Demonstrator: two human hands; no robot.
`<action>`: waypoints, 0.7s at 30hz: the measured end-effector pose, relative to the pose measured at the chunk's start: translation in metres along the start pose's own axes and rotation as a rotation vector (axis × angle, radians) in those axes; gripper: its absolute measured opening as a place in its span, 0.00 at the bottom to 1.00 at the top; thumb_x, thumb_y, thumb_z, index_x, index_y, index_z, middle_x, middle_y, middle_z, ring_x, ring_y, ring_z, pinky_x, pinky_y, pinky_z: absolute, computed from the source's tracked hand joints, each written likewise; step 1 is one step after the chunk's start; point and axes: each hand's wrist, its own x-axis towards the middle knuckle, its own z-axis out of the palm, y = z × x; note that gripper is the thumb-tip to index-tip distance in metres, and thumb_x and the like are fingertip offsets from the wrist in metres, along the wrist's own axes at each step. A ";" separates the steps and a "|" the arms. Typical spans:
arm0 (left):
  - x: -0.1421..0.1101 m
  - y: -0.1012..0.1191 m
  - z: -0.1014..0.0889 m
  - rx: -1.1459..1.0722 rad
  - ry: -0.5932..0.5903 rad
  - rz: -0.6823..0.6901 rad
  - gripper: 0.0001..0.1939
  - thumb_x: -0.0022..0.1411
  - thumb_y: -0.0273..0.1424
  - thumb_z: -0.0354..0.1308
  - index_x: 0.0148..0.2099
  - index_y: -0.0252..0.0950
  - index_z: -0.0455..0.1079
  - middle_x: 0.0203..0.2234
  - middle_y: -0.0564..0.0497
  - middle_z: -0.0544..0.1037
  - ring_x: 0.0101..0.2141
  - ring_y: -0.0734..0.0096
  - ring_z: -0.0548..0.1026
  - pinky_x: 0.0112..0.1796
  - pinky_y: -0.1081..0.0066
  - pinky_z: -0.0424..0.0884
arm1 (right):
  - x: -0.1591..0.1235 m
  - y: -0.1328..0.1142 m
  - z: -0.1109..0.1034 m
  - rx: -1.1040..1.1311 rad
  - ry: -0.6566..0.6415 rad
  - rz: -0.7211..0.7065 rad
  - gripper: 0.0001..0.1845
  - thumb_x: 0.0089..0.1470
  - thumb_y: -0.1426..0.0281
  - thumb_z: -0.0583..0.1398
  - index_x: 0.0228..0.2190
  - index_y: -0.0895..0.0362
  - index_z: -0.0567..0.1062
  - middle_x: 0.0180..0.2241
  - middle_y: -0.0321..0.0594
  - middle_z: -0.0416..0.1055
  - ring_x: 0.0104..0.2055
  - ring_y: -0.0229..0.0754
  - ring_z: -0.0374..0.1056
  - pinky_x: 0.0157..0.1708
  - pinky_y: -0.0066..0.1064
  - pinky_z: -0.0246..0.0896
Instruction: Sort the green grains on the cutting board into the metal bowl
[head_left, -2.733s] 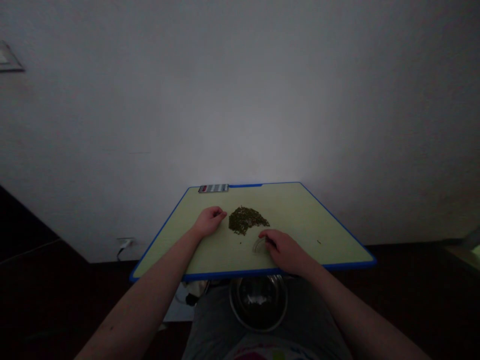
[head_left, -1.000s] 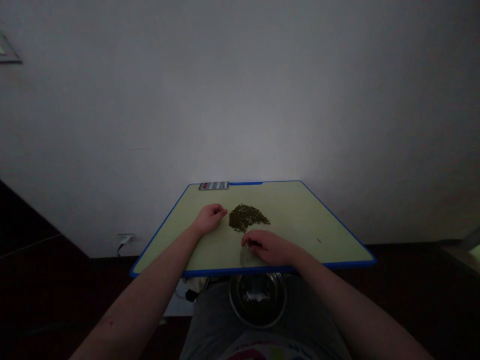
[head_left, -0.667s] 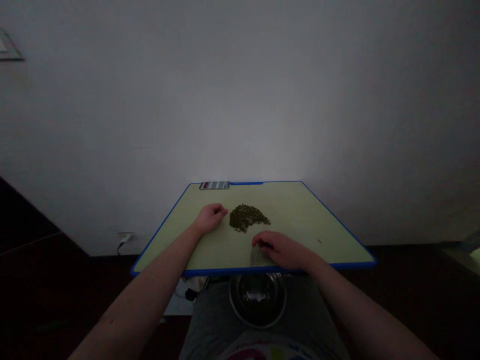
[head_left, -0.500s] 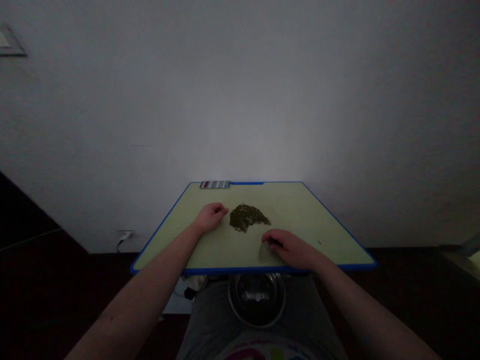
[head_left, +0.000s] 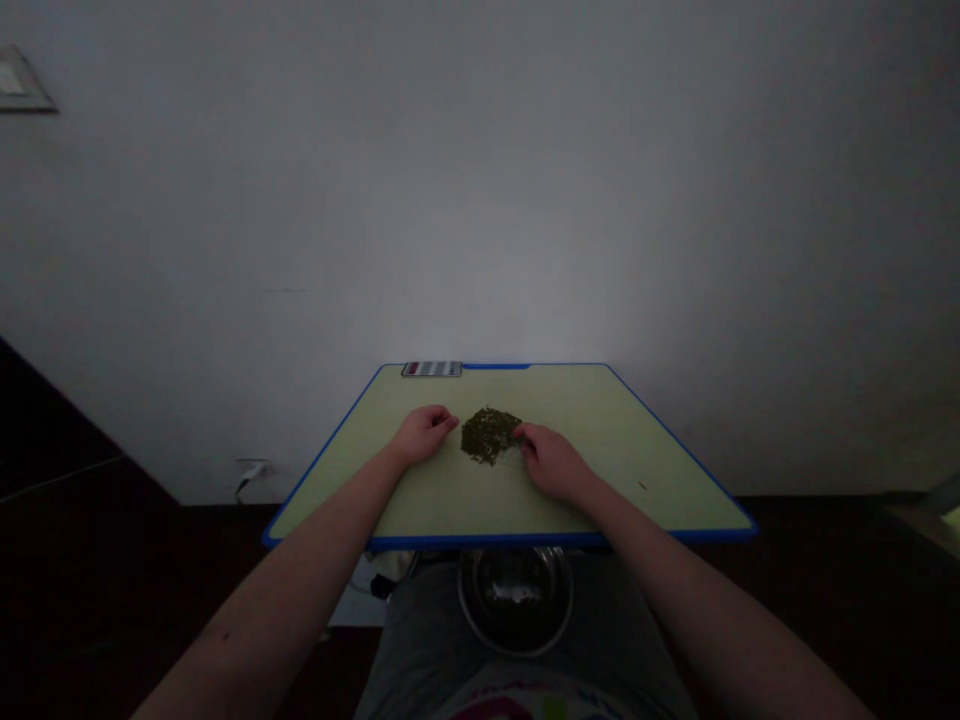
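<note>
A pile of small dark-green grains (head_left: pixel 486 436) lies in the middle of a pale yellow tabletop (head_left: pixel 450 505) with a blue rim. My left hand (head_left: pixel 426 433) rests just left of the pile, thumb and fingers closed together; whether anything is between them is hidden. At the pile's right edge, my right hand (head_left: pixel 553 462) has its fingers curled in, with the fingertips at the grains. A faint, see-through shape shows below these fingertips, too dim to name. Below the table's front edge, a shiny metal bowl (head_left: pixel 555 625) sits on my lap, with dark contents.
A phone (head_left: pixel 432 369) lies at the table's far left edge, against the wall (head_left: pixel 495 200). One small dark speck (head_left: pixel 643 485) is on the right of the tabletop. A plug in a wall socket (head_left: pixel 253 470) is at the lower left.
My right hand has moved forward and left, from near the table's front edge to the pile's right side. The grains there now reach less far right. My left hand stays put.
</note>
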 end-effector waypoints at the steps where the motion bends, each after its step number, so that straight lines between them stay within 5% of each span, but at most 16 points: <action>1: 0.000 0.000 0.000 -0.001 0.001 -0.001 0.16 0.53 0.42 0.48 0.22 0.35 0.63 0.16 0.55 0.64 0.21 0.75 0.62 0.25 0.73 0.57 | 0.001 0.000 0.001 0.008 -0.002 -0.010 0.15 0.51 0.77 0.50 0.42 0.60 0.68 0.40 0.46 0.69 0.41 0.41 0.63 0.43 0.32 0.55; 21: 0.002 -0.005 0.003 -0.033 0.004 0.016 0.17 0.53 0.43 0.49 0.23 0.34 0.64 0.17 0.56 0.65 0.21 0.76 0.61 0.24 0.74 0.58 | 0.010 -0.014 0.009 0.127 -0.110 -0.233 0.15 0.50 0.79 0.51 0.39 0.58 0.70 0.39 0.42 0.70 0.41 0.40 0.64 0.43 0.31 0.56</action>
